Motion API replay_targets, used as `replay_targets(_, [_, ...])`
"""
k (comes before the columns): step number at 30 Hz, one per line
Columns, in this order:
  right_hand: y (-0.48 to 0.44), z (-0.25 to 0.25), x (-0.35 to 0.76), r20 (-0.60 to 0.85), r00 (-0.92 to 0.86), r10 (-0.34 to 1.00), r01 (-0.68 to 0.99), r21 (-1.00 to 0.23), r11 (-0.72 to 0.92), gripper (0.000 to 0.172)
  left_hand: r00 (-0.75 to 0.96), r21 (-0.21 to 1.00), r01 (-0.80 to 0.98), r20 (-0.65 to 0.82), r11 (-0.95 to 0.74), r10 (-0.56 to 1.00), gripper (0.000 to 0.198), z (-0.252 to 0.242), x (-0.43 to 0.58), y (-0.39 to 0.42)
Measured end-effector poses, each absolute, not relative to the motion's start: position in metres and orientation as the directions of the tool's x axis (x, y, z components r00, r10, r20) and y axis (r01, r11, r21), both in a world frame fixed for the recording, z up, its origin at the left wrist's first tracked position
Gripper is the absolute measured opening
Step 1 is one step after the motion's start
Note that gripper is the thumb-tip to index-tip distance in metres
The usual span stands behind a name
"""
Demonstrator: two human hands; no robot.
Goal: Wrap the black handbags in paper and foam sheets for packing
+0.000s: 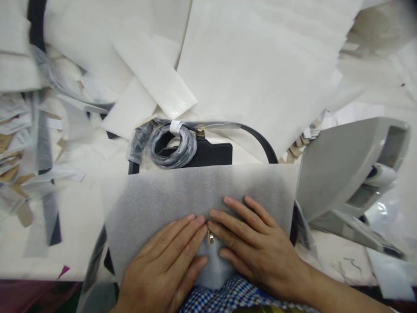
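Observation:
A thin whitish sheet (182, 187) lies over a dark bag whose black parts show around its edges. My left hand (166, 261) rests flat on the sheet, fingers stretched out together toward its middle. Opposite it, my right hand (254, 239) lies on the same sheet with the fingers spread. Between the fingertips a small gold metal clasp (211, 237) pokes through the sheet. Beyond the sheet's far edge are a black flat bag part (211, 154), a coiled strap (172, 148) in clear plastic wrap and a black handle (260, 141).
A grey plastic tape dispenser (342, 165) stands on the right. Large white sheets (260, 65) are stacked at the back, with a white strip (156, 74) lying left of them. Wrapped straps and several paper tags (13, 169) clutter the left side of the table.

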State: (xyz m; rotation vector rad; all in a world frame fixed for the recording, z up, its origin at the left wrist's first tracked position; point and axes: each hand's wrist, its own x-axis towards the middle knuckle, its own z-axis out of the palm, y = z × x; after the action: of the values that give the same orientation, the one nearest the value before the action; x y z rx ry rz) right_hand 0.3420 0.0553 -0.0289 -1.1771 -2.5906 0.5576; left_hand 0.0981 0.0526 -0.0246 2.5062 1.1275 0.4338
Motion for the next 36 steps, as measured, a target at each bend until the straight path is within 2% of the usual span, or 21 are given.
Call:
replay_targets(4, [0.057,-0.025,0.339,-0.025,-0.637,0.77,0.713,-0.399,0.577,0.048,0.638,0.324,0.716,0.057,-0.619,0.768,0.046,-0.022,0.102,0.051])
replay_targets(8, [0.06,-0.025,0.341,-0.034,-0.666,0.746,0.699,-0.379,0.607,0.051,0.68,0.235,0.718,-0.033,-0.655,0.733,0.05,-0.017,0.1,0.057])
replay_targets(12, [0.057,-0.026,0.344,0.004,-0.683,0.731,0.685,-0.345,0.642,0.06,0.743,0.182,0.663,-0.049,-0.726,0.667,0.054,-0.015,0.092,0.063])
replay_targets(15, [0.056,-0.027,0.345,0.026,-0.695,0.718,0.675,-0.322,0.664,0.06,0.754,0.148,0.654,-0.044,-0.742,0.656,0.054,-0.018,0.088,0.064])
replay_targets(18, [0.059,-0.028,0.348,0.034,-0.719,0.694,0.649,-0.323,0.688,0.058,0.75,0.166,0.658,-0.054,-0.734,0.66,0.055,-0.021,0.086,0.064])
replay_targets(23, [0.067,-0.031,0.357,0.099,-0.717,0.69,0.596,-0.425,0.681,0.042,0.753,0.154,0.651,-0.008,-0.743,0.658,0.054,-0.021,0.085,0.063])
replay_targets(25, [0.066,-0.029,0.358,0.121,-0.708,0.696,0.592,-0.436,0.678,0.041,0.753,0.135,0.649,0.02,-0.748,0.657,0.053,-0.021,0.085,0.062])
replay_targets(30, [0.058,-0.02,0.354,0.048,-0.762,0.645,0.589,-0.362,0.723,0.064,0.745,0.099,0.654,0.087,-0.75,0.661,0.053,-0.024,0.086,0.057])
replay_targets(36, [0.049,-0.015,0.35,0.057,-0.69,0.722,0.683,-0.279,0.675,0.068,0.701,0.036,0.693,0.199,-0.72,0.685,0.054,-0.026,0.085,0.05])
